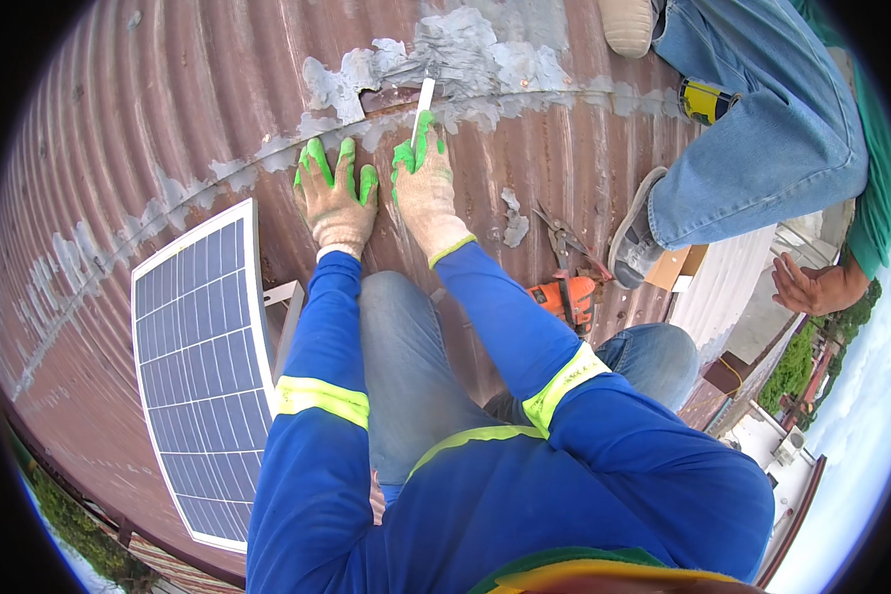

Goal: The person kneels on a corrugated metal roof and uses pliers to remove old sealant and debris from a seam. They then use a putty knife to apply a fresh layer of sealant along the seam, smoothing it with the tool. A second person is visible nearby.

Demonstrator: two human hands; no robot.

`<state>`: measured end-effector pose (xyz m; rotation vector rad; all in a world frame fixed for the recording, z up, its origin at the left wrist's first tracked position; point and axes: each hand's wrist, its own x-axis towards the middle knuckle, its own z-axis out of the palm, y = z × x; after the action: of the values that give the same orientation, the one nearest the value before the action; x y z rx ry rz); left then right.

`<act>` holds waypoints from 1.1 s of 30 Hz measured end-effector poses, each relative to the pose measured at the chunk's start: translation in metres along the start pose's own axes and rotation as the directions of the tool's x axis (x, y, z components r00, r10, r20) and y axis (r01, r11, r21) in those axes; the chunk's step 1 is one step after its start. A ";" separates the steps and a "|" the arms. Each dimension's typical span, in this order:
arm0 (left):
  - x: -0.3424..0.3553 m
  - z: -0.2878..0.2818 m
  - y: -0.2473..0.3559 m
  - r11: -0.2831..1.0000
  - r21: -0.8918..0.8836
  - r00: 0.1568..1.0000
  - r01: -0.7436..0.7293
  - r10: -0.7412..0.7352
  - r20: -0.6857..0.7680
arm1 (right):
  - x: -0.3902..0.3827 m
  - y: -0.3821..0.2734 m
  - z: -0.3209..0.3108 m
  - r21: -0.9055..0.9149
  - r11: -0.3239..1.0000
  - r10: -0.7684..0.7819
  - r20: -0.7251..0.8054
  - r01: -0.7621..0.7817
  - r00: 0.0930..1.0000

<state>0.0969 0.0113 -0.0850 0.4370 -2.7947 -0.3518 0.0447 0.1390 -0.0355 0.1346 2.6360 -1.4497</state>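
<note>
My left hand (335, 206), in a beige glove with green fingertips, rests on the brown corrugated metal roof (218, 109), its fingers spread. Beside it, my gloved right hand (430, 193) is closed around a slim white stick-like tool (425, 96). The tool points away from me, its far end over a dark gap at the roof seam. Its lower part is hidden by my fingers, and its exact kind cannot be made out. Grey sealant patches (465, 48) lie along the seam just beyond both hands.
A solar panel (203, 371) lies at my left. To the right are metal snips (561, 236), an orange power tool (566, 300), a cardboard box (675, 263) and a yellow-and-black tin (705, 101). Another person's jeans leg (747, 173) and bare hand (815, 285) are close by. The roof drops off beyond.
</note>
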 end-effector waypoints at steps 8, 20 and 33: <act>-0.005 0.010 -0.010 1.000 0.012 1.000 0.006 -0.007 0.024 | -0.010 -0.015 0.024 0.000 1.000 -0.017 0.063 0.017 0.998; -0.011 0.027 -0.025 0.996 0.086 0.999 -0.034 0.031 0.040 | -0.014 -0.036 0.032 -0.024 0.998 0.060 0.180 -0.057 0.982; 0.000 -0.002 0.000 1.000 -0.027 1.000 -0.005 0.004 -0.021 | 0.003 -0.023 -0.022 -0.297 0.929 -0.165 0.201 0.220 0.966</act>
<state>0.0972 0.0111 -0.0833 0.4255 -2.7663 -0.3816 0.0370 0.1454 -0.0055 -0.2793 2.7510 -1.0061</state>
